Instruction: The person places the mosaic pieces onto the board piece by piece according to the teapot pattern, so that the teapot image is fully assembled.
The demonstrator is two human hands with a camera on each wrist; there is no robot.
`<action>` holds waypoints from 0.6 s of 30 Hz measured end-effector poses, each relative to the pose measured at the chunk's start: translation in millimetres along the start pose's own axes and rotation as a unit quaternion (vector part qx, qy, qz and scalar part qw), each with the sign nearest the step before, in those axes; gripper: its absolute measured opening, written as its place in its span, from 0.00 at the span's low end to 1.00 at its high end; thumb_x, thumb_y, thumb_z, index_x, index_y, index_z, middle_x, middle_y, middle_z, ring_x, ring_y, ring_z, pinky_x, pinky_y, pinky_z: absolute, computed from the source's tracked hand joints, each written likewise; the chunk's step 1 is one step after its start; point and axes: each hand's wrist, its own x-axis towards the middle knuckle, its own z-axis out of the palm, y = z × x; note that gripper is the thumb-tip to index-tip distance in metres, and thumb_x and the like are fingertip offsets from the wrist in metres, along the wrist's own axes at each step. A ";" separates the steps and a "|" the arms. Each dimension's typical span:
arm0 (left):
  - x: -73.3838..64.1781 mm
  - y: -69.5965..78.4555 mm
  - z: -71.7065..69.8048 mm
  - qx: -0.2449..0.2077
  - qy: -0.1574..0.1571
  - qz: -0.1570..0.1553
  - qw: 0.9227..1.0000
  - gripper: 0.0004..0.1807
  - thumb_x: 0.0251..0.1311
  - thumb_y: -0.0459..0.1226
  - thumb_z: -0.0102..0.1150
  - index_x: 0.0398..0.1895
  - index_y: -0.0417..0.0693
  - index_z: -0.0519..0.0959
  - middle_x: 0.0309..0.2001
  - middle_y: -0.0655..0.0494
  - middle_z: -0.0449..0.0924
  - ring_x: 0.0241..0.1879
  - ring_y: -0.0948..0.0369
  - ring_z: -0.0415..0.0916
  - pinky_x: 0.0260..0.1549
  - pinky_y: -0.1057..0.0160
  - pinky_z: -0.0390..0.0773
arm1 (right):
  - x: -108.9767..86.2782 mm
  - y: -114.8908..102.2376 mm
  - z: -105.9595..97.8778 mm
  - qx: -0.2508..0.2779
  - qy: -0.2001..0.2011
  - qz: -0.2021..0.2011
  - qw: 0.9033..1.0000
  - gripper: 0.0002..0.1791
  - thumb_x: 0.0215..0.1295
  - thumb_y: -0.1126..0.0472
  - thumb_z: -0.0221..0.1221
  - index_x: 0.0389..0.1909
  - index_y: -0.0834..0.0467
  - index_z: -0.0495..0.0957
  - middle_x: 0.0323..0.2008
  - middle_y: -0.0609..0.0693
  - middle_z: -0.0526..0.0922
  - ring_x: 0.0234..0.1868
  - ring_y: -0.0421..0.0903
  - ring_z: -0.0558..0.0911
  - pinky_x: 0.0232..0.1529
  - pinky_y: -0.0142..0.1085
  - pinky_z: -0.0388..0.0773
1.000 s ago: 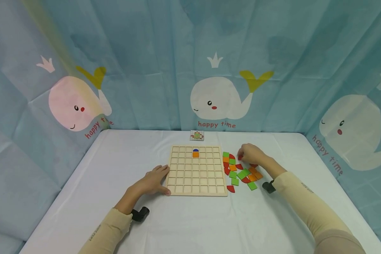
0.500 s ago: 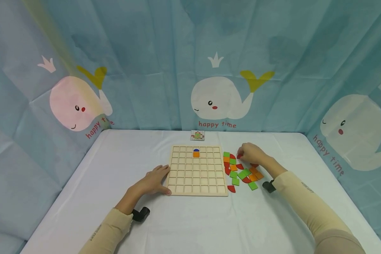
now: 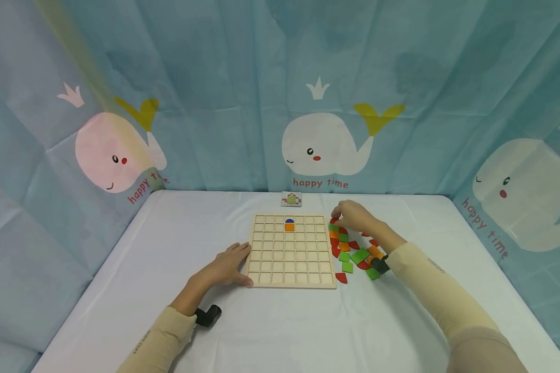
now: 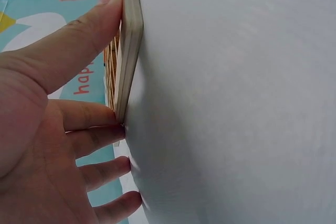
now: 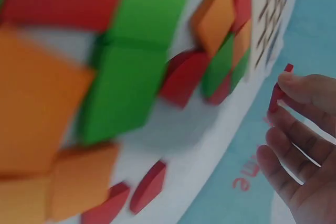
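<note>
My right hand [image 3: 354,215] pinches a red quarter-circle tile [image 5: 275,94] between thumb and fingers, raised above the table beside the board's far right corner. In the left wrist view a red edge shows at its fingertips. A wooden grid board [image 3: 291,285] lies flat in the middle of the table. In its far row sit a blue half-round tile [image 3: 290,221] and, just nearer, an orange square tile [image 3: 290,227]. With fingers spread, my left hand [image 3: 225,266] rests along the board's left side; its thumb touches the rim near the front left corner.
Loose green, orange and red tiles lie right of the board, among them a green square tile [image 3: 347,268] and a red quarter-circle tile [image 3: 341,278]. A small pattern card [image 3: 291,199] lies behind the board. Blue whale-print curtains [image 3: 214,129] enclose the white table [image 3: 289,331].
My right hand has moved left from the far side of the tile pile towards the board, carrying the red quarter-circle tile. My left hand stays at the board's edge.
</note>
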 end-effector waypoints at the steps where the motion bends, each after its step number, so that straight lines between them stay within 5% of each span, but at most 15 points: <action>1: -0.3 0.1 0.0 0.000 0.000 0.000 1.000 0.56 0.45 0.48 0.75 0.74 0.35 0.56 0.75 0.39 0.54 0.76 0.39 0.46 0.68 0.33 0.54 | 2.0 -2.9 0.0 -0.001 0.001 -0.007 1.000 0.12 0.62 0.62 0.63 0.45 0.61 0.85 0.41 0.55 0.83 0.45 0.51 0.80 0.53 0.46 0.80; 18: 1.6 -0.7 0.5 0.005 0.012 0.003 1.000 0.55 0.43 0.48 0.77 0.72 0.36 0.60 0.74 0.40 0.57 0.75 0.40 0.49 0.67 0.34 0.57 | 37.8 -55.6 13.1 -0.010 -0.001 -0.075 0.997 0.11 0.62 0.62 0.64 0.43 0.61 0.85 0.40 0.54 0.83 0.43 0.49 0.80 0.49 0.42 0.79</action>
